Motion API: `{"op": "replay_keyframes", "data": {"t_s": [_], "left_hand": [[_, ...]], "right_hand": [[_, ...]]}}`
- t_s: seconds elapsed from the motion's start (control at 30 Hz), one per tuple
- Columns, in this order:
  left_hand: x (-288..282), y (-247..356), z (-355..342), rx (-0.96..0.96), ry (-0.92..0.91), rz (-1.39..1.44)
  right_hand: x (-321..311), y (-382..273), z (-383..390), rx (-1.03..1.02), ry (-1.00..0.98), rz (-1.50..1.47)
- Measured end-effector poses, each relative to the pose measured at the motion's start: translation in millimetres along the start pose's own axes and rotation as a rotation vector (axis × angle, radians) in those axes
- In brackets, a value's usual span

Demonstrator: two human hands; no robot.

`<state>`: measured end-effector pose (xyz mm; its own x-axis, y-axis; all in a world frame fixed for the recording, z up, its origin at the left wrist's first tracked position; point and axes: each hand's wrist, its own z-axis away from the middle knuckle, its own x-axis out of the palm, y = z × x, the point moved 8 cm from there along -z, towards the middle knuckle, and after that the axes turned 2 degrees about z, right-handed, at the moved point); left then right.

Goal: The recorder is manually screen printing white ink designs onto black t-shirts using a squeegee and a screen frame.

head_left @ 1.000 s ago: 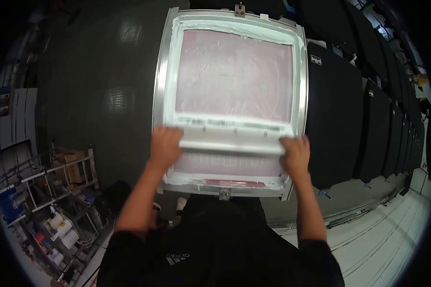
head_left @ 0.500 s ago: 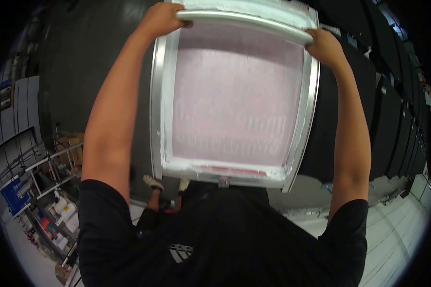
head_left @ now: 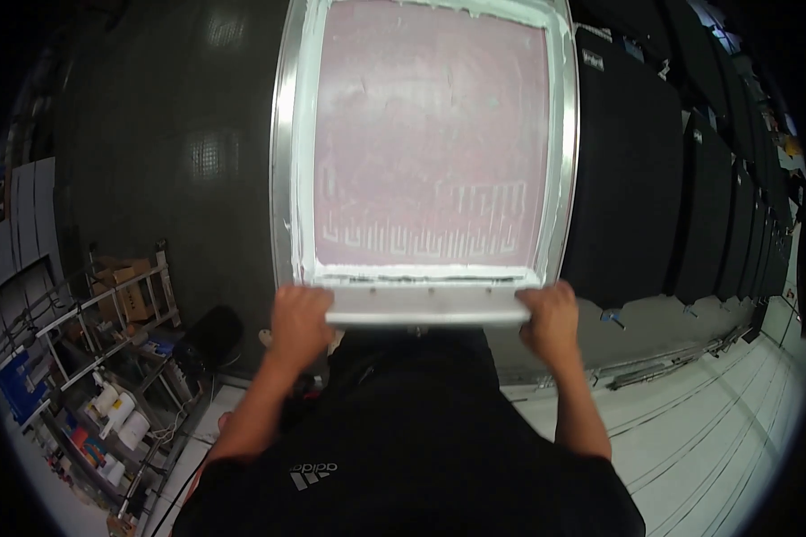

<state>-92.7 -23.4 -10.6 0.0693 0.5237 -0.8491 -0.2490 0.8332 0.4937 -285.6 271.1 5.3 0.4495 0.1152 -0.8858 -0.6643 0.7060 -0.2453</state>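
A wide metal squeegee [head_left: 425, 307] lies across the near end of a screen-printing frame [head_left: 283, 134], close to my body. My left hand [head_left: 301, 324] is closed round its left end, and my right hand [head_left: 552, 324] grips the right end. The pinkish mesh [head_left: 430, 125] fills the frame, edged with smeared white ink. Faint pale strokes of a pattern show on the lower part of the mesh. The squeegee's blade edge is hidden beneath its holder, and the far end of the frame is cut off by the picture's top.
Black-covered boards [head_left: 631, 170] stand in a row to the right of the frame. A long dark surface [head_left: 166, 179] stretches along the left. Lower left are a metal rack [head_left: 94, 313], a cardboard box [head_left: 127, 291], a black cylinder-like thing [head_left: 210, 338] and white containers [head_left: 134, 430].
Both hands have drawn the squeegee from the frame's far end to its near end, toward my body. My arms, stretched out before, are now bent.
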Motion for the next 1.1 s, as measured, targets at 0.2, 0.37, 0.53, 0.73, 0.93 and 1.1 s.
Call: {"op": "replay_keyframes", "data": {"t_s": [0.2,0.37,0.53,0.73,0.93,1.1], "left_hand": [[-1.8,-24.3,-79.4,0.126,0.254,-0.073],[-72.0,-70.5,-285.9,0.058,0.252,-0.19],[-126.8,-89.1,-429.0,0.076,0.289,-0.22],[-175.7,-85.4,-438.3,-0.1,0.196,-0.28],[-103.0,-18.9,-252.0,-0.203,0.286,0.399],[121.6,41.1,6.0,-0.311,-1.002,0.64]], "right_hand": [[1.5,26.2,-47.5,-0.094,0.377,0.08],[-96.3,72.7,-234.7,0.001,0.382,0.23],[-168.5,108.0,-367.5,0.037,0.303,0.299],[-229.4,106.6,-404.9,-0.039,0.287,0.191],[-257.4,135.6,-432.2,0.01,0.171,0.097],[-236.8,118.5,-465.9,0.036,0.077,0.27]]}}
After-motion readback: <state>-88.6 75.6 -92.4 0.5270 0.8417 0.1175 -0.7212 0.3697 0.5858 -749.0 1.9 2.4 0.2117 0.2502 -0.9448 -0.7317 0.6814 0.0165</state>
